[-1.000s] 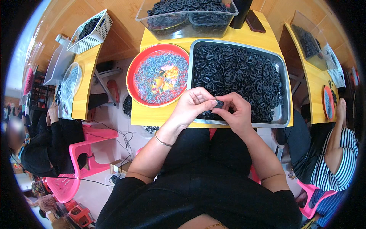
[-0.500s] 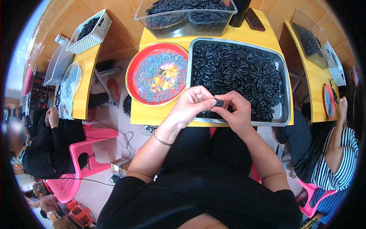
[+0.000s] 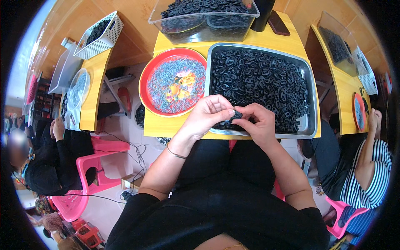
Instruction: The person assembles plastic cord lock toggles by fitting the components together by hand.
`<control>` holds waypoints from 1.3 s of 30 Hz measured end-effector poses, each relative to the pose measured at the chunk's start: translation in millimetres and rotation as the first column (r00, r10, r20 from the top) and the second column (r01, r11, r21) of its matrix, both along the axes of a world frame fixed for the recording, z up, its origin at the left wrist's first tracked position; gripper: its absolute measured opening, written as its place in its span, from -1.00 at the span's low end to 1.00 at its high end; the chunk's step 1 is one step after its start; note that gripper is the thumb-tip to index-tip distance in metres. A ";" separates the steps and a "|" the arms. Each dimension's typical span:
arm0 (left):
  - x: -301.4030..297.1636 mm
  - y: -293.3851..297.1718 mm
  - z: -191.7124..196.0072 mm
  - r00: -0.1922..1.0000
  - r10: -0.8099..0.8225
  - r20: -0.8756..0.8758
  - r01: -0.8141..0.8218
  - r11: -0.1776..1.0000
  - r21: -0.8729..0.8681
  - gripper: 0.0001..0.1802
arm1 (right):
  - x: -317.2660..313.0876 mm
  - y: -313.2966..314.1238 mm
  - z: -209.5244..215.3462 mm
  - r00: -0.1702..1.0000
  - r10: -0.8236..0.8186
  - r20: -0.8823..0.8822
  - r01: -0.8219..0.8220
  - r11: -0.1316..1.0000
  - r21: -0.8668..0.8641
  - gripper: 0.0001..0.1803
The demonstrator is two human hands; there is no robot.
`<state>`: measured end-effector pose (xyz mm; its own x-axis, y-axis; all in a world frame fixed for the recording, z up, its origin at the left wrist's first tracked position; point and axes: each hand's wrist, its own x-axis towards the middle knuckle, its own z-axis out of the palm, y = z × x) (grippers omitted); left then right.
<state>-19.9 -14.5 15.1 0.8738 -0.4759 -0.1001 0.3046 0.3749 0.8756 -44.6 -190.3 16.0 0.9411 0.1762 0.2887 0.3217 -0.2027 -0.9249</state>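
Note:
My left hand (image 3: 207,116) and my right hand (image 3: 258,123) meet over the near rim of a metal tray (image 3: 310,125) heaped with several small black rubber rings. Both pinch one small black ring (image 3: 236,114) between their fingertips. A thin bracelet sits on my left wrist. To the left of the tray stands a red round plate (image 3: 146,98) covered with small grey-blue pieces. Both stand on a yellow table (image 3: 166,126).
A clear plastic bin (image 3: 203,21) of black rings, a dark cylinder (image 3: 263,14) and a phone (image 3: 279,23) stand at the table's far edge. Other people sit at yellow tables on both sides, on pink chairs (image 3: 89,164). A white basket (image 3: 101,36) stands far left.
My hands have stayed at the tray's near rim, with only slight finger movement on the black ring.

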 end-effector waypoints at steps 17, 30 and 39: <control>2.5 5.3 -1.9 1.000 -0.015 0.009 0.015 1.000 -0.021 -0.92 | 1.4 0.2 0.0 0.994 0.046 -0.104 -0.043 0.998 0.034 -0.63; 4.1 4.3 0.1 1.000 0.006 0.010 -0.006 1.000 -0.010 -0.92 | 2.9 0.3 -1.2 0.990 0.052 -0.128 -0.042 0.996 0.082 -0.66; 2.3 5.3 -0.1 1.000 -0.014 0.028 0.013 0.999 0.033 -0.91 | 1.3 -2.0 -3.9 0.998 0.064 -0.011 -0.063 0.997 0.050 -0.75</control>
<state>-17.6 -9.2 15.0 0.8700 -0.4845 -0.0911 0.2843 0.3422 0.8956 -43.3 -192.2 12.1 0.9320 0.2214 0.2871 0.3210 -0.1358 -0.9373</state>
